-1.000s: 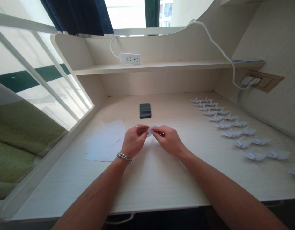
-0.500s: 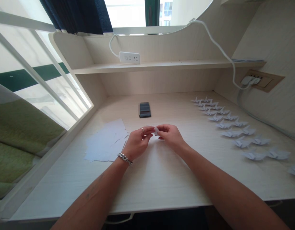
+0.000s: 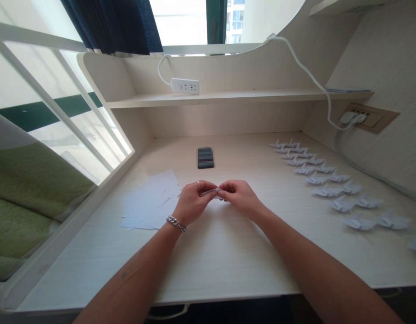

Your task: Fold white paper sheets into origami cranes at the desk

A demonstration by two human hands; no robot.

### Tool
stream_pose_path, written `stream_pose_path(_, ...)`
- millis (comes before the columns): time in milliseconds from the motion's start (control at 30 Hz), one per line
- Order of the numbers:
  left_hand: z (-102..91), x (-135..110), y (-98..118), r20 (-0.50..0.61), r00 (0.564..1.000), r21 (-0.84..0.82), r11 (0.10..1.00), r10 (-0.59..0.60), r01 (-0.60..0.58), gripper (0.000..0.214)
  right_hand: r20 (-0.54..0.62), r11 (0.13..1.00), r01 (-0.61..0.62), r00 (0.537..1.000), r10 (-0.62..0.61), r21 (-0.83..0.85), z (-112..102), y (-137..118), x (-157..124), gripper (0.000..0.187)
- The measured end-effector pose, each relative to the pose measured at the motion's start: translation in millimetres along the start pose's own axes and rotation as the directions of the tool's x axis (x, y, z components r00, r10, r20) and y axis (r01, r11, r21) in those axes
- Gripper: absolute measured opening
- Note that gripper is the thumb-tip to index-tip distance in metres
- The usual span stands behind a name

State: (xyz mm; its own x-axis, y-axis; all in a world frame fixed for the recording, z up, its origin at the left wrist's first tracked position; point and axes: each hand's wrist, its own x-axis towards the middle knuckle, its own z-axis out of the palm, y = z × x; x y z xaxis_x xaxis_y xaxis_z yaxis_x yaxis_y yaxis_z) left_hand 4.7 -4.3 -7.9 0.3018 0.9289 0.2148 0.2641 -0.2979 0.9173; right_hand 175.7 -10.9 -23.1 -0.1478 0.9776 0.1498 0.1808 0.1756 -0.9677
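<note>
While the small folded paper (image 3: 212, 192) is held just above the middle of the desk (image 3: 228, 256), the left hand (image 3: 193, 203) and the right hand (image 3: 240, 198) each pinch one end, apparently mid-fold. A further crease calls for aligned edges; flat sheets (image 3: 147, 202) lie left.

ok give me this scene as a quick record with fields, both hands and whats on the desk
left hand: pinches the small folded paper; bracelet on wrist
right hand: pinches the same paper from the other side
desk: pale wood
left of hands: loose paper sheets
behind hands: phone, lying flat
right side: paper cranes in two rows
shelf: power strip
</note>
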Motion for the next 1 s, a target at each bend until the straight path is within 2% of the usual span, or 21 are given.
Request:
stream_pose_path(133, -1.1, 0.2, 3.4, -0.018, 0.999, -0.049, 0.998, -0.042, 0.041, 0.022, -0.030, 0.999, 0.041, 0.999, -0.042, -0.018, 1.1, -0.6, -1.0, 0.016)
stream_pose_path(267, -2.2, 0.4, 6.6, -0.016, 0.996, -0.099, 0.992, -0.083, 0.081, 0.016, -0.029, 0.997, 0.053, 0.998, -0.052, 0.050, 1.4, -1.6, -1.2, 0.014)
stream_pose_path(500, -3.5, 0.4, 12.9, -0.008, 0.990, -0.207, 0.969, -0.141, 0.136, 0.010, 0.010, 0.959, -0.062, 0.998, 0.061, 0.276, 0.3, -7.2, -2.0, 0.016)
stream_pose_path(633, -4.1, -0.2, 13.9, -0.024, 0.992, -0.232, 0.966, -0.123, 0.114, 0.007, 0.007, 0.930, -0.091, 0.996, 0.094, 0.356, 0.7, -9.9, -3.2, 0.016)
stream_pose_path(767, -4.3, -0.8, 12.6, -0.027, 0.997, -0.216, 0.974, -0.074, 0.067, 0.005, -0.006, 0.925, -0.069, 0.997, 0.077, 0.373, -0.3, -9.8, -3.1, 0.016)
stream_pose_path(1000, -3.9, -3.8, 13.2, -0.046, 0.999, -0.081, 0.997, 0.010, -0.014, 0.006, 0.042, 0.934, -0.088, 0.996, 0.078, 0.347, -5.4, -9.9, -2.3, 0.024)
